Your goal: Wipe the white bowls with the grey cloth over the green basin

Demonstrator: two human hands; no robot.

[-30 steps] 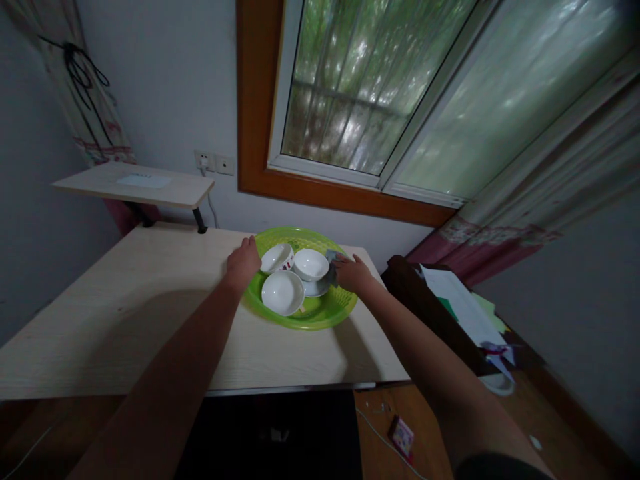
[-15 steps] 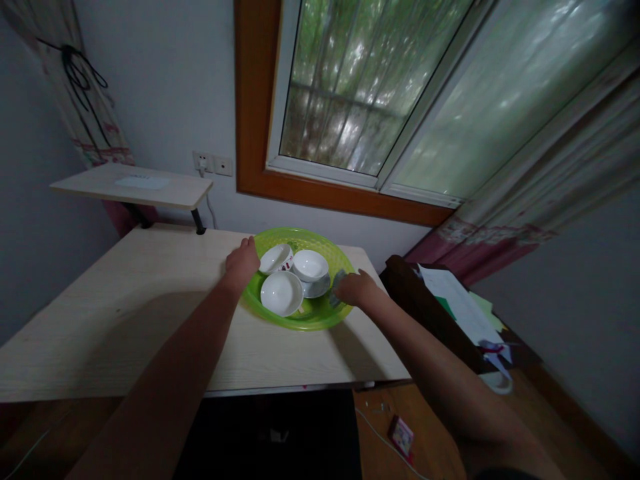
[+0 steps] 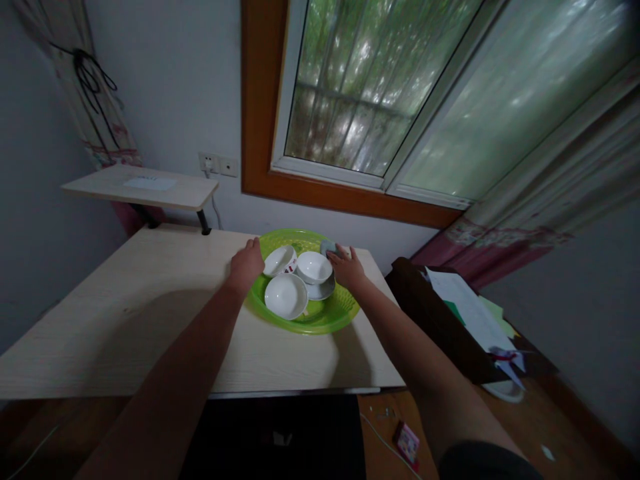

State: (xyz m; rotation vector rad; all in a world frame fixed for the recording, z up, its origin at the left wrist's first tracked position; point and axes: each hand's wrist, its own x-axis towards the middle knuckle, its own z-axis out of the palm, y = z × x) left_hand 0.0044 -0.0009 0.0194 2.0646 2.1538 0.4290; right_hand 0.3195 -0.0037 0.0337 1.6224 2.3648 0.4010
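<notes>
A green plastic basket (image 3: 320, 327) lies on the wooden desk, holding three white bowls and a white plate (image 3: 323, 291). One bowl (image 3: 287, 297) is at the front, another bowl (image 3: 281, 260) with red marks leans at the left, and a third bowl (image 3: 314, 267) rests on the plate. My left hand (image 3: 247, 267) is closed on the basket's left rim, its fingertips partly hidden. At the back right of the basket, my right hand (image 3: 347, 268) presses a grey cloth (image 3: 327, 247) against the rim, its fingers slightly spread over the cloth.
A small raised shelf (image 3: 145, 187) with a paper label stands at the desk's back left. Behind the desk are a wall socket (image 3: 219, 164) and a window. To the right, a dark brown surface (image 3: 425, 307) carries papers. A pink box (image 3: 407, 442) lies on the floor.
My right hand has moved with the grey cloth from the basket's right side to its back right rim. My left hand stays at the left rim. The view has shifted slightly.
</notes>
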